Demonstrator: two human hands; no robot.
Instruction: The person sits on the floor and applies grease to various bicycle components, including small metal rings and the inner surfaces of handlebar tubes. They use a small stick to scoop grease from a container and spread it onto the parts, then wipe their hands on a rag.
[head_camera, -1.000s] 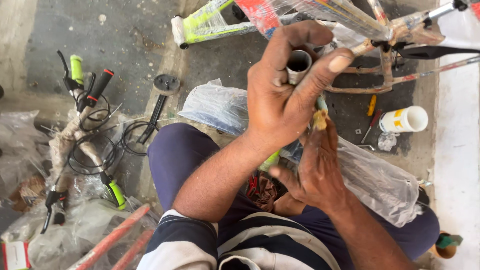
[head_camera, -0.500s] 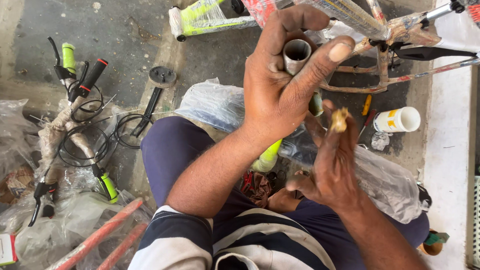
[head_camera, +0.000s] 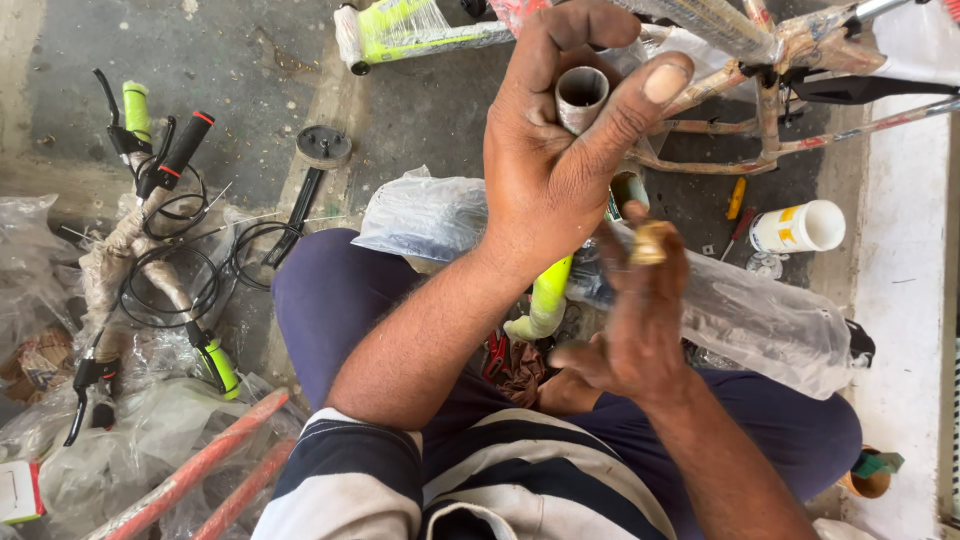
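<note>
Overhead, left hand (head_camera: 545, 170) clamped on metal tube (head_camera: 581, 96), right hand (head_camera: 640, 320) seemingly pinching yellowish lump (head_camera: 648, 243), handlebars (head_camera: 150, 230) aside.

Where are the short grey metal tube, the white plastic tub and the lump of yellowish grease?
short grey metal tube (head_camera: 581, 95), head view, on its open rim in the left hand.
white plastic tub (head_camera: 797, 227), head view, on its side wall.
lump of yellowish grease (head_camera: 648, 243), head view, on right-hand fingertips.
</note>
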